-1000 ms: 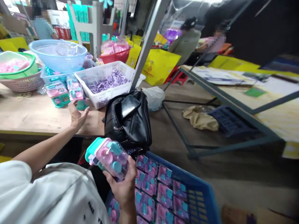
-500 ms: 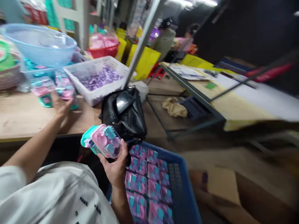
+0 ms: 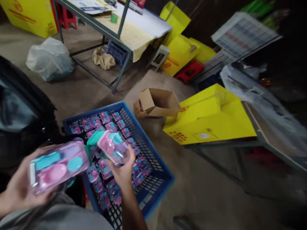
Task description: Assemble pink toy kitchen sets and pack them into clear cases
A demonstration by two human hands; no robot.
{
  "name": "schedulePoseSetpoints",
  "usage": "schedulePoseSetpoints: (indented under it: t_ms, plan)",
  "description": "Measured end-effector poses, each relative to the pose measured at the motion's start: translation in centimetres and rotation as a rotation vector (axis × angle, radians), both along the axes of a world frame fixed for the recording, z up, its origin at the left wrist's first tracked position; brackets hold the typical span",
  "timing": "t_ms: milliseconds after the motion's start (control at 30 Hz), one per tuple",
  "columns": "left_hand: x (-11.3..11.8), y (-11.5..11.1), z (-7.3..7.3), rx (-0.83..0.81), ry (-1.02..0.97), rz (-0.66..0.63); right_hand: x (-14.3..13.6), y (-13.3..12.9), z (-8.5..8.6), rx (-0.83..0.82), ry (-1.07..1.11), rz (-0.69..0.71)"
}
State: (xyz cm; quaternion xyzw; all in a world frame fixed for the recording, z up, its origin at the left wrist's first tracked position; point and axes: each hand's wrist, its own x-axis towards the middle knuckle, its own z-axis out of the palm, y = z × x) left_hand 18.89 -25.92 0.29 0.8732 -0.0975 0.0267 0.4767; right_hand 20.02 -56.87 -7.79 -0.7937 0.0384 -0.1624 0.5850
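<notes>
My left hand point(image 3: 18, 189), at the lower left, grips a clear-lidded toy set point(image 3: 57, 172) with pink, lilac and teal pieces inside. Fingers of my right hand point(image 3: 124, 172) are closed round the end of a second toy set point(image 3: 112, 145), pink and clear with a teal base. Both sets are held tilted above a blue plastic crate point(image 3: 153, 150). Rows of similar small packs point(image 3: 105, 118) lie in the crate. The two held sets partly cover those packs, and motion blurs the left one.
A black bag point(image 3: 26, 95) is close on the left. Beyond the crate stand an open cardboard box point(image 3: 155, 103) and a yellow carton point(image 3: 211, 115) on a metal-framed table. A white plastic bag point(image 3: 50, 59) lies on the floor near another table point(image 3: 96, 24).
My left hand has left the wooden table and now holds a toy set beside my right hand. The view has swung right and down to the crate. My right hand still holds its set.
</notes>
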Motion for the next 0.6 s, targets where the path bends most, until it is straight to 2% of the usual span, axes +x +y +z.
schedulePoseSetpoints:
  t_ms: [100, 167, 267, 367, 433, 600]
  plan:
    - [4.1, -4.2, -2.0, -0.03, -0.06, -0.237, 5.6, -4.8, -3.0, -0.01, 0.025, -0.177]
    - [6.4, -6.3, -3.1, 0.02, -0.061, -0.367, 10.6, -7.8, -5.3, -0.099, 0.046, -0.268]
    - [8.2, -7.4, -4.3, 0.087, -0.045, -0.432, 18.5, -10.4, -8.8, -0.293, 0.2, -0.308]
    - [7.9, -7.0, -5.6, 0.116, 0.002, -0.412, 25.1, -10.6, -12.2, -0.36, 0.365, -0.235]
    - [7.4, -6.4, -6.6, 0.114, 0.061, -0.359, 28.3, -10.0, -14.1, -0.347, 0.408, -0.179]
    - [6.8, -4.8, -8.3, 0.138, 0.103, -0.164, 32.9, -8.3, -17.9, -0.317, 0.469, -0.105]
